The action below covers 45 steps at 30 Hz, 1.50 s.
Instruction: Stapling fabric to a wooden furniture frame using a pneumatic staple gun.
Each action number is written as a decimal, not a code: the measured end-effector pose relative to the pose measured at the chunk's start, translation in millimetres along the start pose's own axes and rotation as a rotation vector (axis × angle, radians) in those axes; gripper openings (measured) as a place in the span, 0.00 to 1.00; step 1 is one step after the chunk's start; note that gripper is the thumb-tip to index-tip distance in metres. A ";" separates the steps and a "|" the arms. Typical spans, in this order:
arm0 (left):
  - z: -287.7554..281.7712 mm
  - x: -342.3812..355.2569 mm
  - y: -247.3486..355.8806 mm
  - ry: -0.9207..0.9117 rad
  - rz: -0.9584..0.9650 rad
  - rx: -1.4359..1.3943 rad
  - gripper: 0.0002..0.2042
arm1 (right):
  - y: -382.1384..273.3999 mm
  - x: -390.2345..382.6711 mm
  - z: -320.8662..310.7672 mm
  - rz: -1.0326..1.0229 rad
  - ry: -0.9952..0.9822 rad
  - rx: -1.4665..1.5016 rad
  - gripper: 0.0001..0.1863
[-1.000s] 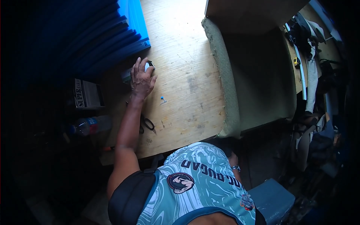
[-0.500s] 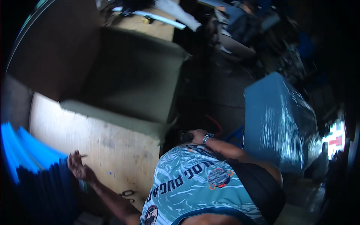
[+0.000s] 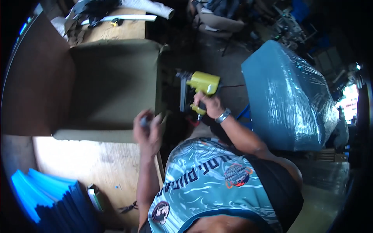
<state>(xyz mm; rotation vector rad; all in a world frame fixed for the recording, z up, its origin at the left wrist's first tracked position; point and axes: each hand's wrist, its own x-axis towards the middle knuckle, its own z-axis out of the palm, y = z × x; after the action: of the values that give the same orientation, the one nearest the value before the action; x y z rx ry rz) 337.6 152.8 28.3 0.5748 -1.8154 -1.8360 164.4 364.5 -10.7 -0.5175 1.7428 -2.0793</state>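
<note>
My right hand (image 3: 210,105) is closed round the handle of a yellow staple gun (image 3: 205,82), its dark nose pointing left towards the upholstered piece. Blurred by motion, my left hand (image 3: 149,130) curls its fingers round something small and greyish that I cannot make out. It is near the front right corner of a boxy piece covered in olive-green fabric (image 3: 112,89), which lies on the wooden table (image 3: 97,159). A brown panel (image 3: 37,77) rises along the left side of this piece.
Blue sheets (image 3: 42,190) are stacked at the lower left, with scissors (image 3: 128,208) nearby on the table. A plastic-wrapped blue-grey block (image 3: 272,97) stands at the right. A chair (image 3: 219,25) and a yellow tape measure (image 3: 114,22) are at the back.
My left hand has swung right from beside the blue sheets to the fabric-covered piece. My right hand has risen from beside my torso, bringing the staple gun into clear view.
</note>
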 end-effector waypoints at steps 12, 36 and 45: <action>182.7 61.7 -40.9 -0.174 0.149 0.815 0.24 | -1.9 54.3 -63.4 0.160 0.001 0.433 0.22; 182.7 109.6 39.9 0.227 0.627 0.722 0.06 | 36.9 162.2 -143.0 0.335 -0.448 0.921 0.36; 186.4 100.4 34.1 0.337 0.324 -0.314 0.09 | 32.6 148.3 -81.2 0.389 -0.619 0.938 0.35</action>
<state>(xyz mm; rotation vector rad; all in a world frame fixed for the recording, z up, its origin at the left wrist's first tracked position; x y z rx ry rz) 146.2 239.2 71.5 0.4132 -1.2835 -1.6425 -2.8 352.8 -50.5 -0.4038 0.3914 -1.8858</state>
